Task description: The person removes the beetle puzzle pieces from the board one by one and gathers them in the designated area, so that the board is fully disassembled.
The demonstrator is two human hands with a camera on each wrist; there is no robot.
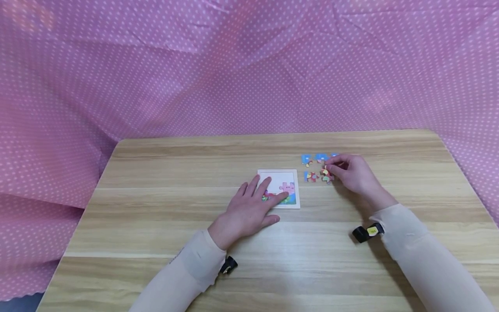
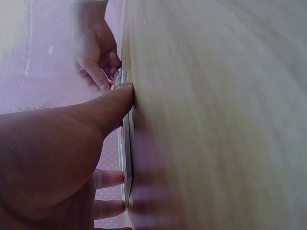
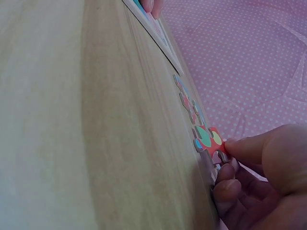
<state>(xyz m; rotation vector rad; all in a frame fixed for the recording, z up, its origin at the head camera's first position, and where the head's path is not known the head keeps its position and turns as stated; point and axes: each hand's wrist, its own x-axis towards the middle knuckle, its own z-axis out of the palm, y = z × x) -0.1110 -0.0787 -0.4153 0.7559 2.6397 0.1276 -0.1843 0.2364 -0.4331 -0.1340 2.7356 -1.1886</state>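
Note:
A square puzzle board (image 1: 298,190) with a white rim lies on the table, and my left hand (image 1: 247,212) rests over it with fingers spread. Inside the board, a pink puzzle piece (image 1: 289,187) shows at the right, above blue and green artwork partly hidden by the fingers. To the right of the board, my right hand (image 1: 352,173) pinches a red puzzle piece (image 3: 217,139) with green and yellow spots between thumb and finger. Beside that hand lie loose pieces: a blue one (image 1: 306,159), another blue one (image 1: 321,156) and a red-and-blue one (image 1: 310,176).
The wooden table (image 1: 163,208) stretches out on both sides of the board. A pink dotted cloth (image 1: 249,78) hangs behind it and at its sides. Black wrist cameras sit on both sleeves, the right one (image 1: 360,234) close above the tabletop.

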